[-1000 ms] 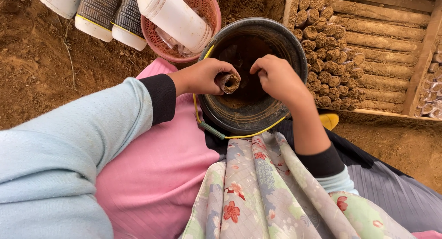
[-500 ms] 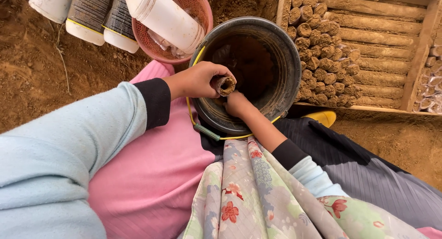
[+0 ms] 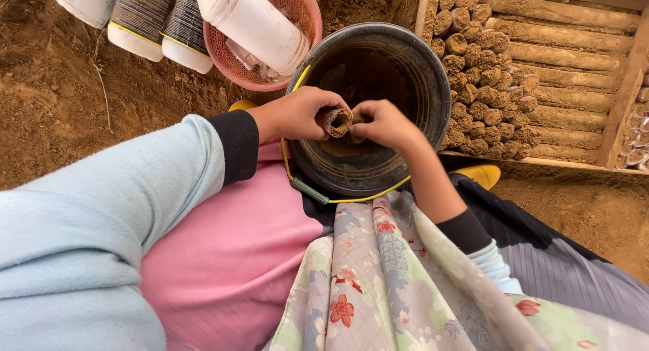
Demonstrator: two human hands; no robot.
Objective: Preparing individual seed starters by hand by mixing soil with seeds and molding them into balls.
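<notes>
Soil-brown and stubby, a small paper tube (image 3: 336, 122) packed with earth is sitting in the left hand (image 3: 297, 114), whose fingers are curling round it and gripping it with its open end facing up. Right hand (image 3: 384, 123) is meeting it from the other side, fingertips bunched together and pressing at the tube's rim; whether they are pinching a bit of soil is hard to tell from this angle. Both hands are hovering over the mouth of a dark round bucket (image 3: 433, 80) with a yellow handle, which is holding loose brown soil at the bottom. Behind the bucket, a pink plastic basket (image 3: 307, 13) is lying on the dirt ground with a white plastic jar (image 3: 250, 23) resting across it, and more white-capped containers (image 3: 145, 19) are lying just beside it. To the right, a wooden crate (image 3: 612, 128) is holding rows of filled soil tubes (image 3: 476, 67) stacked close together. Pink cloth and a floral fabric (image 3: 385, 276) are covering the person's lap in the foreground.
</notes>
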